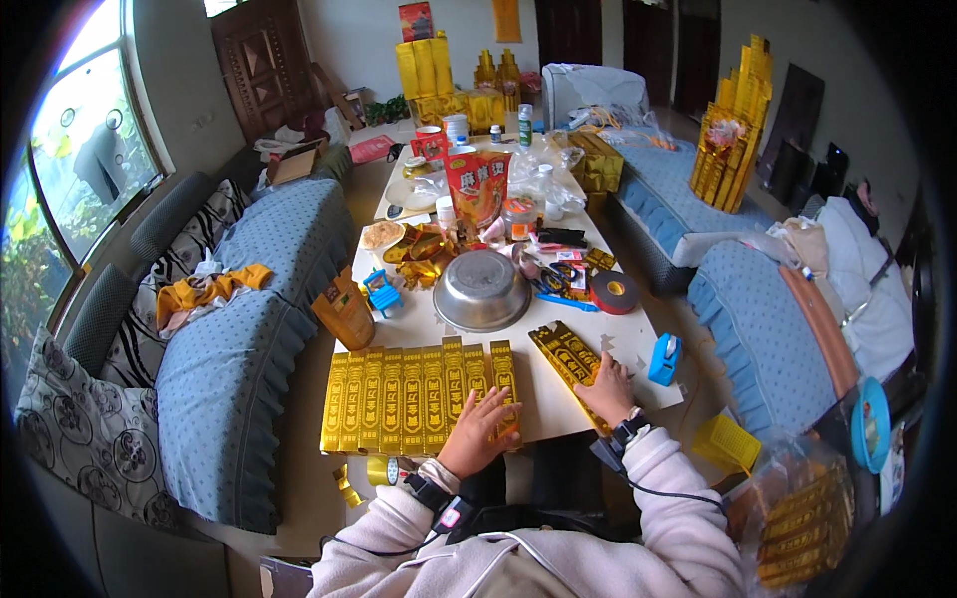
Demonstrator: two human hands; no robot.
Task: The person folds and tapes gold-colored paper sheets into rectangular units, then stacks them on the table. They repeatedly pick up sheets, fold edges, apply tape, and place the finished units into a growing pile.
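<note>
A row of long gold boxes with dark printing (401,399) lies side by side along the near edge of the white table. My left hand (482,435) rests on the right end of this row, its fingers spread and nothing held. To the right, another flat gold printed box (564,355) lies aslant and apart from the row. My right hand (607,392) grips the near part of that box, with the fingers along its right edge. Just beyond the hand stands a blue tape dispenser (664,359). Wristbands with cables circle both wrists.
An upturned metal bowl (482,289) sits mid-table, with a black tape roll (613,292) to its right. Farther back are a red food packet (478,187) and clutter. Blue-covered sofas (224,394) flank the table. A clear bag of gold pieces (797,523) lies low at right.
</note>
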